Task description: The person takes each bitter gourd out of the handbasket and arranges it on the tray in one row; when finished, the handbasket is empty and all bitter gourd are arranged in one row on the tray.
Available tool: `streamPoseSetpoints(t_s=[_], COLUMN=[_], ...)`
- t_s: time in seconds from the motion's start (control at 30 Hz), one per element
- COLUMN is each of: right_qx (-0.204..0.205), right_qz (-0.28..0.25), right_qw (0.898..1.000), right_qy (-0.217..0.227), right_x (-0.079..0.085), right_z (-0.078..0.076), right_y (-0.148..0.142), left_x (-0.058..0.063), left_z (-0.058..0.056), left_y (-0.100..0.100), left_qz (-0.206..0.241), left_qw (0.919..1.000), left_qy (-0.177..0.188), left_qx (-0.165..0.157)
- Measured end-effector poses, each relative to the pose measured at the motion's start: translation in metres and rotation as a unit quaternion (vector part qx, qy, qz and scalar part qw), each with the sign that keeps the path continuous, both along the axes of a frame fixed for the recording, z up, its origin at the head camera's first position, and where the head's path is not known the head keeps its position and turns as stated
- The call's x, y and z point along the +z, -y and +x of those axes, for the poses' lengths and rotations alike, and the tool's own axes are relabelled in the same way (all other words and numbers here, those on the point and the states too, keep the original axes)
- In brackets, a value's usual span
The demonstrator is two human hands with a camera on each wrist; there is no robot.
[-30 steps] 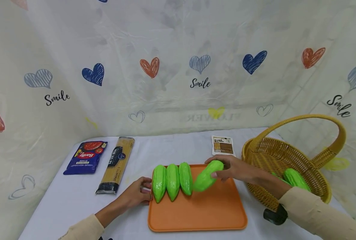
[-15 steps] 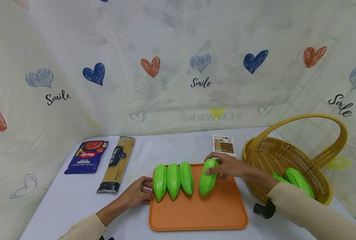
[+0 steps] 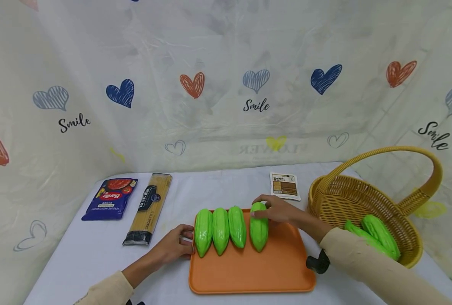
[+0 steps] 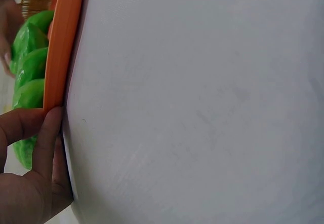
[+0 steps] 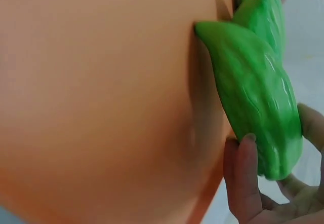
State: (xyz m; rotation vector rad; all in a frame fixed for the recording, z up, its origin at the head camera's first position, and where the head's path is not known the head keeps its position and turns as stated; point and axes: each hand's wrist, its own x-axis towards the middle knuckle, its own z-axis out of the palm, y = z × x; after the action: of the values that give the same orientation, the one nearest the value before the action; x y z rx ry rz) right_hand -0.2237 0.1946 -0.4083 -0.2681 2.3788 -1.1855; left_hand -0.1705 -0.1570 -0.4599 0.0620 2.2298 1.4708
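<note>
right fingers (image 5: 246, 168): clamped around the far, blunter end of a green gourd (image 3: 259, 233), one side to each flank; palm clear of it in the right wrist view. the right hand (image 3: 274, 209) comes in from the basket side. gourd is over the far part of the orange tray (image 3: 248, 277), pointed tip toward the person, a narrow gap from its nearest neighbour. whether its underside touches the tray, cannot tell.

left hand (image 3: 177, 244): fingers pinch the tray's left rim, beside the row.

handling, by judgement: skin glossy and ridged, looks like a moulded imitation, so probably light, stiff, hard to bruise. shine suggests some slip; tapered ends likely poor to hold, and a rounded belly may roll. better grip across the thick body, just short of the blunt end, fingers on opposite flanks; ridges should help.

further out: three similar gourds (image 3: 220, 232) side by side along the tray's left, tips also nearward. wicker basket (image 3: 345, 200) to the right, tall handle, two more gourds (image 3: 380, 235) inside. beyond the tray, a small white-and-brown packet (image 3: 284, 186). left on the white tabletop (image 3: 73, 264), a spaghetti pack (image 3: 150, 207) and a blue pouch (image 3: 109, 200). heart-printed sheet (image 3: 218, 123) behind.
</note>
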Motion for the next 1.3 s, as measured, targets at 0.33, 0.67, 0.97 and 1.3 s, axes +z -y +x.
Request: streamPoseSetpoints(t_s=[0.33,0.67,0.97,1.3], right_qx=[-0.025,-0.038,-0.040,-0.048], right_qz=[-0.012,-0.033,-0.028,-0.035], right_qw=[1.000,0.999,0.999,0.998], right_qy=[-0.004,0.021,0.016,0.023], right_x=[-0.009,-0.016,-0.017,-0.015], right_z=[0.004,0.003,0.002,0.000], right_y=[0.009,0.010,0.013,0.015], left_x=[0.000,0.000,-0.001,0.000], left_z=[0.000,0.000,0.001,0.000], left_y=[0.000,0.000,0.001,0.000], left_qz=[0.000,-0.001,0.004,0.000], left_qw=[1.0000,1.0000,1.0000,1.0000], left_qy=[0.002,0.006,0.003,-0.003], left_qx=[-0.004,-0.001,-0.002,0.000])
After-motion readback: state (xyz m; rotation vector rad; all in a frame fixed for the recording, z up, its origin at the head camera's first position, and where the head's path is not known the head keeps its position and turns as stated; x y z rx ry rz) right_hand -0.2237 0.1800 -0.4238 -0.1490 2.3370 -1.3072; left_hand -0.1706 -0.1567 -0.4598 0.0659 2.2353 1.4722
